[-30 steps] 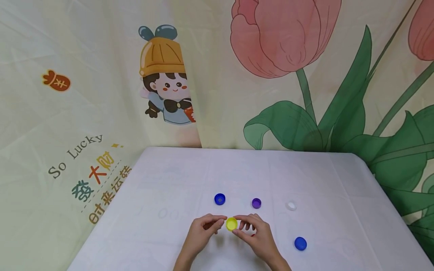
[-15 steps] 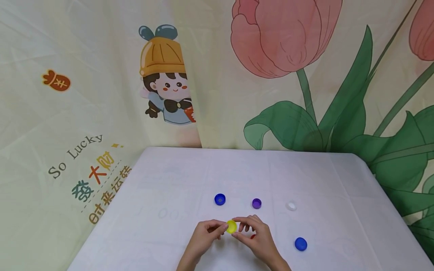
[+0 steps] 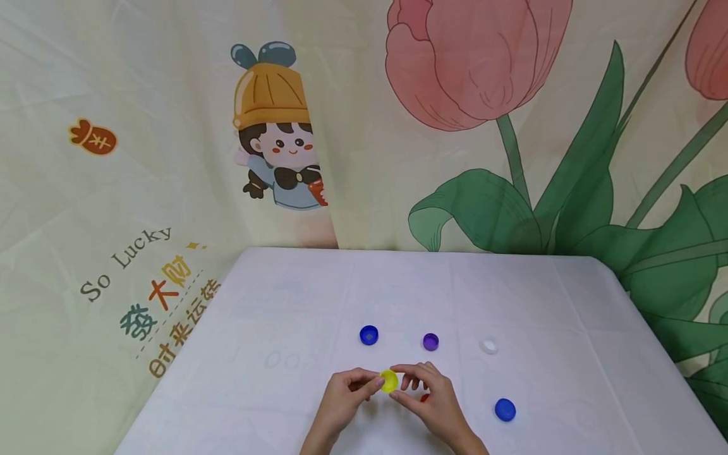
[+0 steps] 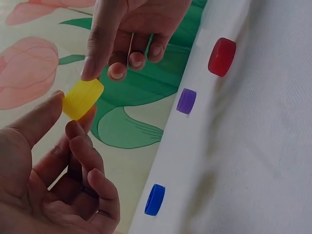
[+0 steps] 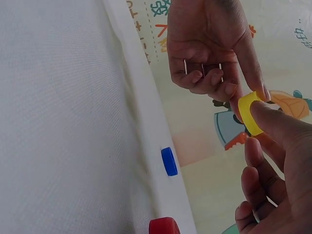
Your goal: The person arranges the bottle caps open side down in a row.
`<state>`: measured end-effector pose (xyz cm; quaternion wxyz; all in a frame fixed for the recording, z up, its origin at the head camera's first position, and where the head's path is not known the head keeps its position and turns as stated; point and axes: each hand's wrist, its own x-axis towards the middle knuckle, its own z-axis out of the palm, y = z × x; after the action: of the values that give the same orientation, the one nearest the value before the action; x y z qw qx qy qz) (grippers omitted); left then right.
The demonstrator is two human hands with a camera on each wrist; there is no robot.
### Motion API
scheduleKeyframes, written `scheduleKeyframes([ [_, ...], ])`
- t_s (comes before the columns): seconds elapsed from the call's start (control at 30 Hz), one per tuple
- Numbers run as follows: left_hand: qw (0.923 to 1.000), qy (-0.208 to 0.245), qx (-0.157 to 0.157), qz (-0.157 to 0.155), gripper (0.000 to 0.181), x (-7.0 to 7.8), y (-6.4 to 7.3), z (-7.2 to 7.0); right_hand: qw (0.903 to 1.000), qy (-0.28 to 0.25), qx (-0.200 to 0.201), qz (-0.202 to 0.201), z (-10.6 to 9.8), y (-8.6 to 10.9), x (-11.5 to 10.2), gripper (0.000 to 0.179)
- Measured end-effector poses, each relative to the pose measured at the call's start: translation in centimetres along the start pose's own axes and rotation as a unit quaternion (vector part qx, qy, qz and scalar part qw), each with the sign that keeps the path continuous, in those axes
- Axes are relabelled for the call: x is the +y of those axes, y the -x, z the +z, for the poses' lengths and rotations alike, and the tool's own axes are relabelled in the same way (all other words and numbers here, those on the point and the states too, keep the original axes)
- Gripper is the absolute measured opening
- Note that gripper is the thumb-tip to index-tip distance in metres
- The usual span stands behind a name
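Note:
A yellow bottle cap (image 3: 389, 381) is held above the table between both hands, its hollow side visible in the head view. My left hand (image 3: 345, 399) pinches its left edge between thumb and index finger. My right hand (image 3: 433, 402) grips it from the right, index finger at the top and thumb at the bottom. Both wrist views show the yellow cap's ridged side between the fingertips. A red cap (image 4: 222, 57) lies on the table, mostly hidden by the right hand in the head view.
On the white-covered table (image 3: 273, 291) lie a hollow-side-up blue cap (image 3: 369, 335), a small purple cap (image 3: 430, 342), a whitish cap (image 3: 489, 345) and another blue cap (image 3: 505, 409) at the right. A printed curtain (image 3: 364, 126) hangs behind the table.
My left hand has moved right, from just beside the yellow cap to pinching its edge. The cap has sunk slightly and tilted. The right hand has barely shifted; the other caps have not moved.

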<state>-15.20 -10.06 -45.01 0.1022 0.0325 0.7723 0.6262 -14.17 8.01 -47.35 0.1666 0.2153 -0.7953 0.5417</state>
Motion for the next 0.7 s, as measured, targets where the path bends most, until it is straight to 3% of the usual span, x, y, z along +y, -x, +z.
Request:
scheduleKeyframes([
  [0.17, 0.9995, -0.015, 0.012, 0.026, 0.023, 0.1, 0.2, 0.1, 1.0000, 0.004, -0.003, 0.006, 0.1, 0.1, 0.1, 0.027],
  [0.4, 0.9893, -0.068, 0.044, 0.122, 0.017, -0.2, 0.4, 0.4, 0.9985, -0.001, -0.037, 0.040, 0.2, 0.2, 0.1, 0.017],
  [0.53, 0.9756, -0.091, 0.058, 0.191, 0.018, -0.5, 0.5, 0.4, 0.9956, -0.012, -0.060, 0.070, 0.0, 0.2, 0.0, 0.014],
  [0.7, 0.9473, -0.121, 0.050, 0.292, 0.019, -1.0, 0.4, 0.0, 0.9899, -0.040, -0.089, 0.103, -0.3, 0.1, 0.0, 0.008],
])
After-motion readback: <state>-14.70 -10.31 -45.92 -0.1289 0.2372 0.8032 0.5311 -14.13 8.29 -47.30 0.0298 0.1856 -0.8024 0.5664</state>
